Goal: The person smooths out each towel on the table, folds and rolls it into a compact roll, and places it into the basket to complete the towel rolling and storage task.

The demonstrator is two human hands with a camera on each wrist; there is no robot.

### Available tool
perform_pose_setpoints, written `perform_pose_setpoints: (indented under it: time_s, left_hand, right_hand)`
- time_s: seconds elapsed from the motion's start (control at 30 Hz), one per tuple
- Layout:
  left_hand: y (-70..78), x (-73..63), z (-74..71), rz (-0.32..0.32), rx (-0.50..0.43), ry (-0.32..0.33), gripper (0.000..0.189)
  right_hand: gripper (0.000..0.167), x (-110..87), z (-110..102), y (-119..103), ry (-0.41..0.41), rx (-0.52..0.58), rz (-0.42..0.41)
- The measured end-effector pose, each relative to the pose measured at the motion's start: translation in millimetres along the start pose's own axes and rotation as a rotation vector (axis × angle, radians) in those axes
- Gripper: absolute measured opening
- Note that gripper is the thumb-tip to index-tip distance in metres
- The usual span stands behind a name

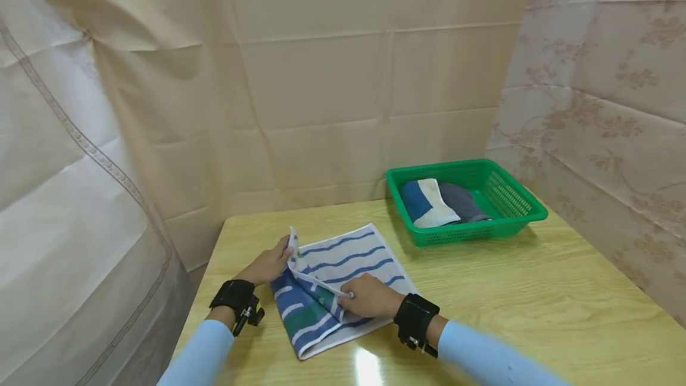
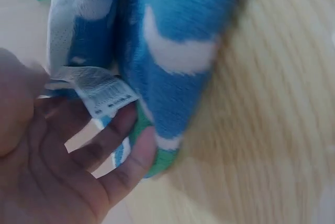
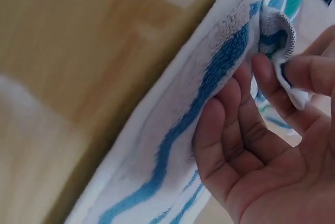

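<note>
A striped towel (image 1: 343, 255) in blue, white and green lies partly folded on the table, its near left part turned over. My left hand (image 1: 271, 262) grips its left edge, where a corner sticks up. In the left wrist view a white printed label (image 2: 102, 90) hangs from the towel by the fingers of that hand. With thumb and index finger my right hand (image 1: 372, 295) pinches a hemmed corner of the towel, seen close up in the right wrist view. Its other fingers (image 3: 212, 124) rest against the striped cloth.
A green plastic basket (image 1: 520, 217) stands at the back right of the wooden table (image 1: 482, 290). Inside it lie a folded blue and cream cloth (image 1: 429, 202) and a dark grey cloth (image 1: 461, 202). Beige curtains (image 1: 321, 88) hang behind the table.
</note>
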State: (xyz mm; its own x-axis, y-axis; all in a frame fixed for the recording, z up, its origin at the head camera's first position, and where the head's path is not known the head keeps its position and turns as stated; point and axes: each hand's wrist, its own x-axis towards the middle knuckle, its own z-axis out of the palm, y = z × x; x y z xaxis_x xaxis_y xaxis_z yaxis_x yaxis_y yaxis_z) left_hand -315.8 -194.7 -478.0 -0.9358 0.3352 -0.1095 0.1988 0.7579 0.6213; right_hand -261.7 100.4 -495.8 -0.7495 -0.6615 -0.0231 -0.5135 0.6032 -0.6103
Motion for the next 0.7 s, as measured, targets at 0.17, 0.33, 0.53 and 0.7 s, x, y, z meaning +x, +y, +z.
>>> perform_pose_setpoints:
  time_s: [0.17, 0.33, 0.53, 0.7]
  left_hand:
    - [-6.3, -10.0, -12.8, 0.011, 0.054, 0.026, 0.048]
    - [-7.7, 5.1, -4.1, 0.101, 0.124, 0.051, 0.058]
    - [-11.5, 21.0, 15.6, 0.105, 0.321, 0.135, 0.075]
    - [-8.7, 28.3, 18.2, 0.081, 0.318, 0.138, 0.070]
  right_hand:
    - [0.037, 1.2, 9.3, -22.0, -0.040, 0.110, 0.006]
    - [0.048, -3.0, 8.1, -26.0, -0.010, 0.093, 0.020]
    - [0.041, -9.0, 8.6, -22.1, 0.033, 0.143, 0.053]
    - [0.038, -10.4, 7.0, -13.1, 0.082, 0.082, 0.076]
